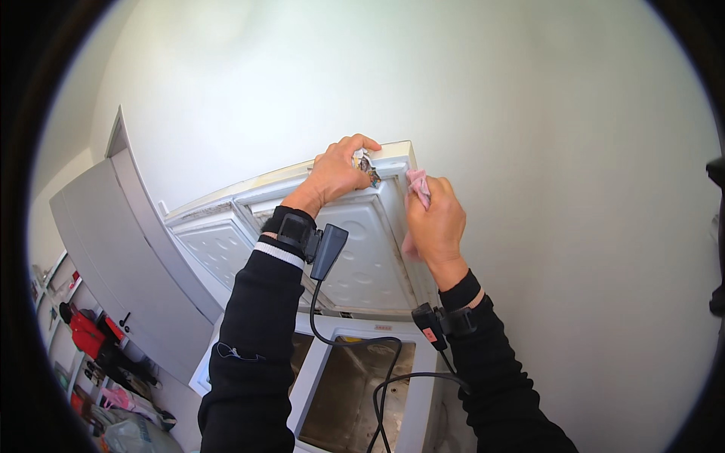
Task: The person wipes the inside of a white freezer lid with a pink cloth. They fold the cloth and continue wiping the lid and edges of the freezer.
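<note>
The white lid of a chest freezer [362,243] stands raised against the wall, with dirt along its gaskets. My left hand [338,170] is at the lid's upper edge, holding a crumpled, multicoloured scrap [367,167] between thumb and fingers; its material is unclear. At the lid's right side, my right hand [436,218] is closed around a pink cloth [418,184], part of which hangs below the fist. Beneath the lid, the freezer's open compartment [362,385] shows stained inner walls. Both wrists carry strapped black devices.
Black cables [391,362] from the wrist devices hang over the freezer opening. A grey door [136,266] stands at the left. Beyond it, a person in red and black [93,340] is near shelves, with bags [139,433] below. A pale wall [566,198] rises behind and right.
</note>
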The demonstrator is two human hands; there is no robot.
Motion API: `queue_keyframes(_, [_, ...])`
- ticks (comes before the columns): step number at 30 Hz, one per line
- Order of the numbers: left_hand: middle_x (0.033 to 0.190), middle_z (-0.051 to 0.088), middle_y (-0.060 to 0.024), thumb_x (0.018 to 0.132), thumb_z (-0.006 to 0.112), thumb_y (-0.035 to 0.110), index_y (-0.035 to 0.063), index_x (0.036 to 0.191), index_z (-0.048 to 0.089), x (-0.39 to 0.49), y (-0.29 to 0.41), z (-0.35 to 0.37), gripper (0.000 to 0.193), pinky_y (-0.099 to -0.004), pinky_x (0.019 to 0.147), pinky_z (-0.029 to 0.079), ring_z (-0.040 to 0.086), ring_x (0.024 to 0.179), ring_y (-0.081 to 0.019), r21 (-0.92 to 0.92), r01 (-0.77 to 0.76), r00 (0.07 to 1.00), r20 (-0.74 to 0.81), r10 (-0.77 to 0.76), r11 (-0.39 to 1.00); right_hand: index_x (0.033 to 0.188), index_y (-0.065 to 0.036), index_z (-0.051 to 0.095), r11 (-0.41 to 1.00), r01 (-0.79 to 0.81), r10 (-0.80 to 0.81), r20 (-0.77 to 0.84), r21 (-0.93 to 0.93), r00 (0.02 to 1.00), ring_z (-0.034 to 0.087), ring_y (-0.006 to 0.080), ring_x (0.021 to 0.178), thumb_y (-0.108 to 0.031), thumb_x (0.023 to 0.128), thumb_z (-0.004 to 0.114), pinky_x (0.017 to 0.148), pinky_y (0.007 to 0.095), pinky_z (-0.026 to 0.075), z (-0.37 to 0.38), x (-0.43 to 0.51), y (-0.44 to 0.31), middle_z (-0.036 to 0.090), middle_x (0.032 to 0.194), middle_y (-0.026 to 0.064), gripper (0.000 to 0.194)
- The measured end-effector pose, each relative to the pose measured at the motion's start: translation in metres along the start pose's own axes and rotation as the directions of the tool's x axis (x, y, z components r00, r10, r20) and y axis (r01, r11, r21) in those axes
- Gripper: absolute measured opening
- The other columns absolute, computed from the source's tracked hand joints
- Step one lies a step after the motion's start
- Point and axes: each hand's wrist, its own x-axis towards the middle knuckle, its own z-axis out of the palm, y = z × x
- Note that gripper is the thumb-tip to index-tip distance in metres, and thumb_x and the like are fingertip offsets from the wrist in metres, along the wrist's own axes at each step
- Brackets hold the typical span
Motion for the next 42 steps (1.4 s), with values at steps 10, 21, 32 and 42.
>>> queue_keyframes(10, [0.113,0.058,-0.0090,0.061,0.080,0.015,0.0118,0.111,0.058,-0.003,0.001,0.002,0.055,-0.0336,0.095,0.040,0.052,0.109,-0.0247,0.052,-0.049,0.998,-0.030,0.050,0.997,0.100,-0.010,0.066,0.963,-0.172,0.154,0.099,0.206,0.983,0.063,0.0317,0.079,-0.011,0.082,0.062,0.068,0.0390,0.050,-0.001,-0.022,0.025,0.061,0.090,0.0080,0.019])
queue_keyframes(21, [0.110,0.060,-0.0071,0.058,0.081,0.021,0.0154,0.111,0.060,0.002,-0.003,0.003,0.057,-0.0332,0.091,0.042,0.055,0.104,-0.0224,-0.038,0.016,1.000,-0.003,-0.016,0.999,0.109,-0.003,0.061,0.270,-0.757,0.330,0.681,0.595,0.654,0.062,0.0183,0.090,-0.020,0.092,0.057,0.080,0.0330,0.050,-0.032,-0.046,0.085,0.063,0.101,0.0076,0.024])
queue_keyframes(32, [0.104,0.062,-0.0054,0.061,0.079,0.012,0.0108,0.110,0.058,-0.002,0.002,0.002,0.053,-0.0290,0.089,0.041,0.056,0.099,-0.0181,-0.012,-0.007,0.999,-0.035,0.007,1.000,0.120,-0.001,0.053,0.019,-0.671,0.216,0.653,0.741,0.726,0.059,0.0179,0.100,-0.022,0.096,0.054,0.090,0.0317,0.048,-0.061,-0.030,0.057,0.061,0.109,0.0093,0.032])
queue_keyframes(42, [0.106,0.062,-0.0067,0.060,0.080,0.014,0.0105,0.109,0.059,-0.003,0.003,0.003,0.054,-0.0298,0.090,0.041,0.056,0.101,-0.0207,0.047,-0.018,0.998,-0.066,0.021,0.999,0.114,0.001,0.058,0.903,-0.053,0.092,-0.072,0.427,0.993,0.062,0.0278,0.096,-0.011,0.089,0.058,0.084,0.0361,0.049,-0.002,0.004,-0.005,0.063,0.104,0.0147,0.027])
